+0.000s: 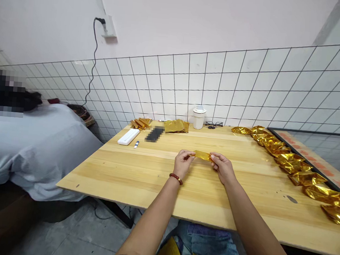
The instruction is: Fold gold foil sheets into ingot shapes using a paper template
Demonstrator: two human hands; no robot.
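Over the middle of the wooden table, a narrow folded strip of gold foil paper stretches between my two hands. My left hand pinches its left end between thumb and fingers; a red bead bracelet circles that wrist. At the other end, my right hand grips the strip the same way. Along the right side of the table runs a row of puffed gold foil ingots. At the back left are a stack of flat gold foil sheets and a small pile of folded gold strips.
On the wooden table stand a white lidded cup, glasses, a white power bank, a glue stick and a blurred dark phone. A dark-framed panel borders the right. To the left, a person in a grey shirt leans forward.
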